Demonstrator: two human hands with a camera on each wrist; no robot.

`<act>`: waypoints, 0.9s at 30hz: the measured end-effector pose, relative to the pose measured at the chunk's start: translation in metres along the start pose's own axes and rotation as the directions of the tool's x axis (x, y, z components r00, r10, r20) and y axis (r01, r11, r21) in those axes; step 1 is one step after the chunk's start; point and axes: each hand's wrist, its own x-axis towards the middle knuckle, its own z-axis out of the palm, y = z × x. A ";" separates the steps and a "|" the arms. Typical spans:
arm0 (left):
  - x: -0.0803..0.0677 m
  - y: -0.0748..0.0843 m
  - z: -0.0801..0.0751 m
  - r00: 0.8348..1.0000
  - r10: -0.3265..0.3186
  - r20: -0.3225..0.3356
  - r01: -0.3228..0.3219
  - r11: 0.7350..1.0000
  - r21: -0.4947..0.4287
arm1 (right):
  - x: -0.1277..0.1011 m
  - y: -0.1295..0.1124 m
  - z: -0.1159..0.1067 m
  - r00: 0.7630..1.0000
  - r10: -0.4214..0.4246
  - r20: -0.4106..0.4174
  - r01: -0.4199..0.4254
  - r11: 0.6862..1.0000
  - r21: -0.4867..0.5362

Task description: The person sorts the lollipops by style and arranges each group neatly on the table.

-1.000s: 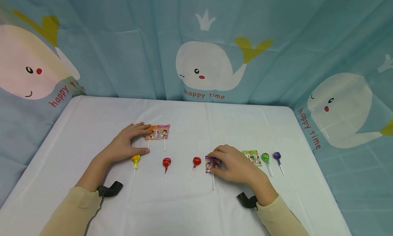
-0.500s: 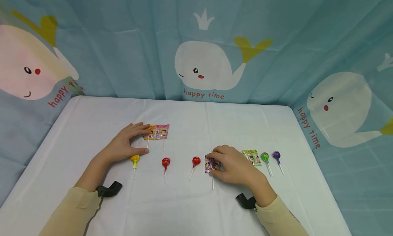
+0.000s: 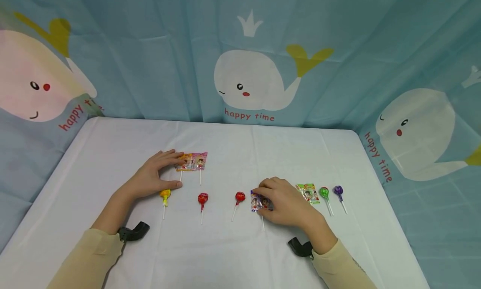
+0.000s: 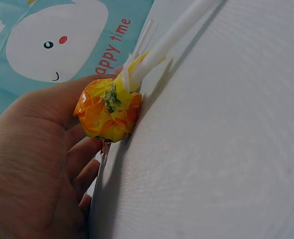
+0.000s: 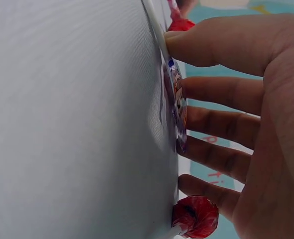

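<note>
Right hand is being laid over the purple flat lollipop on the table, with the fingers curled down onto the wrapper's far edge and the thumb set against its near edge by the stick; the wrapper is being pinched between them, flat on the cloth. In the right wrist view the same wrapper is being seen edge-on, so its print is hard to read, and the thumb is being pressed where the stick leaves it. Half of the wrapper is being hidden by the fingers in the head view.

Left hand is being rested flat on the table, fingers nearly straight, their tips touching the orange flat lollipop, which is lying against a pink flat lollipop. Nothing is being gripped by it. The left edge of the orange wrapper is being covered by the fingertips. The yellow round lollipop is lying just under the thumb; in the left wrist view it is filling the frame beside the palm, and whether skin is touching it cannot be told.

Two red round lollipops are lying between the hands. A green flat lollipop, partly being cut off by the right hand, a green round one and a purple round one are lying to the right.
</note>
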 end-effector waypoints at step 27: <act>0.000 0.003 -0.001 1.000 -0.002 0.001 0.002 1.000 0.002 | 0.000 -0.006 0.002 0.999 0.023 -0.030 -0.024 0.999 -0.022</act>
